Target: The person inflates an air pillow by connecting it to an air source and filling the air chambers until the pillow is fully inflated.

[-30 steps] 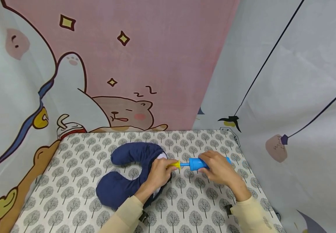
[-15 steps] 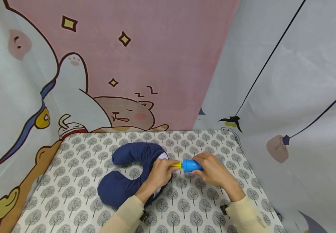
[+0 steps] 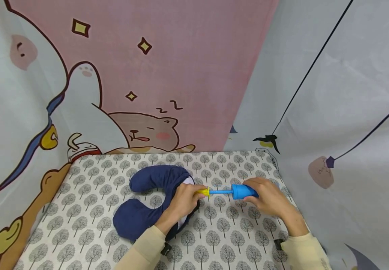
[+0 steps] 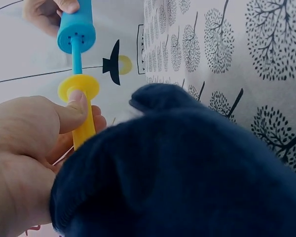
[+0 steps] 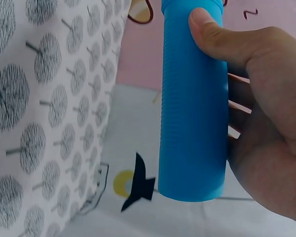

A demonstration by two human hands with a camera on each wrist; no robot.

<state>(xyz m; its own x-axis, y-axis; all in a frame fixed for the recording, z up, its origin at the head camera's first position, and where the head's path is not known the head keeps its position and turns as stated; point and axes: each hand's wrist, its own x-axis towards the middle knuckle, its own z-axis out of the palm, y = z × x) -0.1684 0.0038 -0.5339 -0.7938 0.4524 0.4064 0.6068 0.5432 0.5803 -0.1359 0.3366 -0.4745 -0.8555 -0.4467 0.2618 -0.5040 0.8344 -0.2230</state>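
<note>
My right hand (image 3: 263,193) grips the blue barrel (image 5: 193,108) of a hand air pump, thumb along its side and fingers behind it. A thin blue rod (image 3: 220,192) reaches from the barrel to the pump's yellow flanged end piece (image 4: 84,108). My left hand (image 3: 184,198) pinches that yellow piece between thumb and fingers, beside the outer curve of a navy U-shaped neck pillow (image 3: 130,217). A white patch (image 3: 188,181) shows at the pillow's curve. In the left wrist view, pillow fabric hides the yellow piece's lower end.
The pillow lies on a table covered with tree-print cloth (image 3: 83,221). A pink cartoon backdrop (image 3: 194,75) rises behind the table, and a pale grey curtain (image 3: 359,112) hangs on the right.
The right hand first pushed the blue barrel left, close to the yellow piece, then drew it back right, so more rod shows now. The left hand has stayed nearly still.
</note>
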